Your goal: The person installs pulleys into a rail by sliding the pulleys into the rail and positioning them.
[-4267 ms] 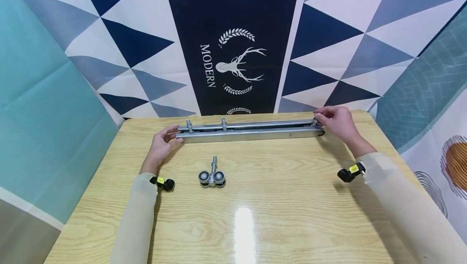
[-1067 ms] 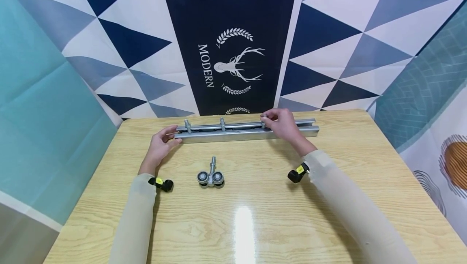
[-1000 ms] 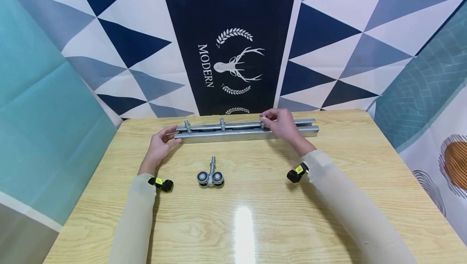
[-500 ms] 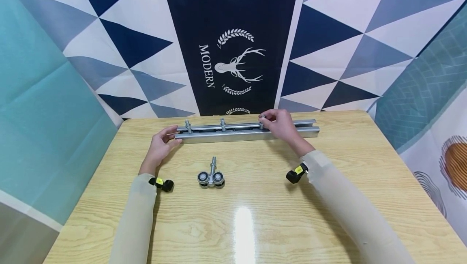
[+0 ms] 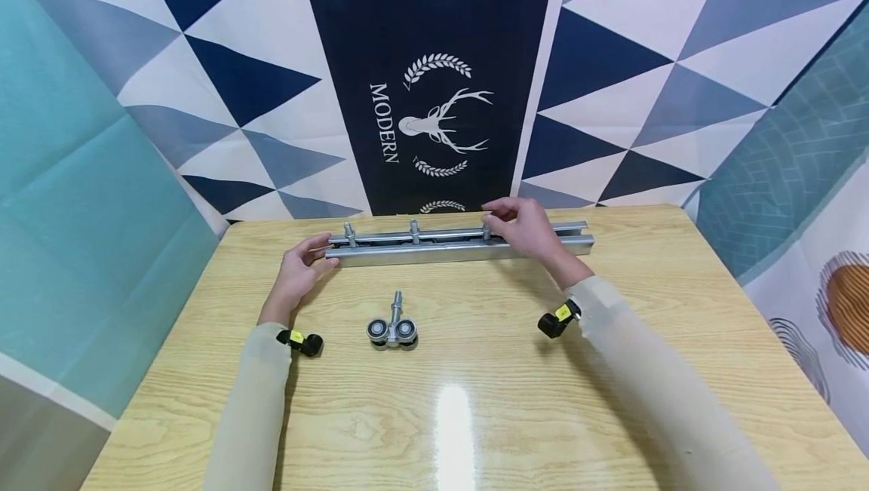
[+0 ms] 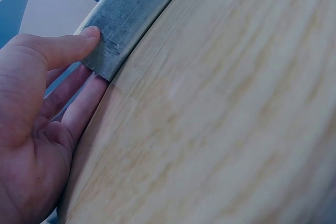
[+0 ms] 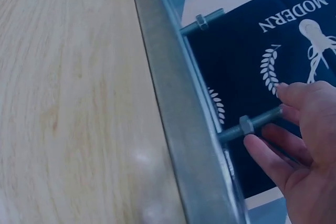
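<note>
A silver metal track [image 5: 421,254], its slot facing up, lies along the back of the table. My left hand [image 5: 295,272] holds its left end, thumb on the front face and fingers at the end and far side. Bolts of three trolley rollers stand up from the slot: one at the left [image 5: 349,234], a second roller [image 5: 415,231], and a third roller bolt [image 7: 252,124] by my right hand [image 5: 532,231]. In the right wrist view the fingers are spread loosely around that bolt and nut. The wheels inside the track are mostly hidden.
A loose trolley roller [image 5: 392,331] with black-rimmed wheels and an upright bolt lies on the wooden table [image 5: 543,408] in front of the track. A patterned cloth [image 5: 434,129] hangs close behind the table's back edge.
My right hand has slid the third roller leftward along the track from its right end, and its fingers have just spread off the bolt. My left hand stays at the left end.
</note>
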`<move>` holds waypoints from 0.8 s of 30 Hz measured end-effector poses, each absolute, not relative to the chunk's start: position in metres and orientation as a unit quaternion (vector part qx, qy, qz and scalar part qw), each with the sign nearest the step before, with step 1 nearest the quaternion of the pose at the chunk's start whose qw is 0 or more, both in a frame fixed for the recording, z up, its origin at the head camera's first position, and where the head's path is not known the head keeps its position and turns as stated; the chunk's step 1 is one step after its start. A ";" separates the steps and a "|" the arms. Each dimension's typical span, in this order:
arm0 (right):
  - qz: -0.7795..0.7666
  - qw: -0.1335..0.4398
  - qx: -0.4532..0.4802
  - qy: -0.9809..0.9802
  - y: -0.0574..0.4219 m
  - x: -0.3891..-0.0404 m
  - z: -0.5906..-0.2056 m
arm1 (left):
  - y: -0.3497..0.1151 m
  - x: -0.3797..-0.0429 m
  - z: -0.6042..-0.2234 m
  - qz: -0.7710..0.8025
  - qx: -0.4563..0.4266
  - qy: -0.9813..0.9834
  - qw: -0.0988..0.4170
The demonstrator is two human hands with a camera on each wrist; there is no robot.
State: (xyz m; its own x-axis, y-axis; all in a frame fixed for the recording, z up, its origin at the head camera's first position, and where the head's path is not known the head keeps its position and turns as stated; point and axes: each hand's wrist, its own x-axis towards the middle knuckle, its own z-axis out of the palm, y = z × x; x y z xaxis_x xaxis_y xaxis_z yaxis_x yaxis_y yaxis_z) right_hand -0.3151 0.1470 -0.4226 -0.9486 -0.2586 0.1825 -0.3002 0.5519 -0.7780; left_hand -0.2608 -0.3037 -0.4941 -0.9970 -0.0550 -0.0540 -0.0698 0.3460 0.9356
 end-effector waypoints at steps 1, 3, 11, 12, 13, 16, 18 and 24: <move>0.447 0.028 0.162 -0.880 0.147 -0.315 -0.421 | -0.304 -0.261 -0.495 0.572 -0.038 0.819 0.006; 0.450 0.037 0.164 -0.877 0.148 -0.313 -0.419 | -0.305 -0.261 -0.495 0.571 -0.036 0.820 0.004; 0.445 0.082 0.190 -0.872 0.147 -0.304 -0.417 | -0.305 -0.261 -0.495 0.573 -0.033 0.819 0.003; 0.445 0.089 0.196 -0.870 0.147 -0.304 -0.417 | -0.305 -0.261 -0.495 0.571 -0.033 0.820 0.002; 0.446 0.094 0.203 -0.866 0.147 -0.303 -0.417 | -0.305 -0.261 -0.495 0.571 -0.032 0.821 0.002; 0.445 0.103 0.227 -0.860 0.145 -0.301 -0.418 | -0.304 -0.261 -0.495 0.569 -0.032 0.822 0.003; 0.445 0.102 0.249 -0.854 0.142 -0.299 -0.420 | -0.304 -0.261 -0.495 0.568 -0.033 0.822 0.004; 0.447 0.058 0.292 -0.844 0.134 -0.292 -0.425 | -0.304 -0.260 -0.494 0.568 -0.034 0.822 0.006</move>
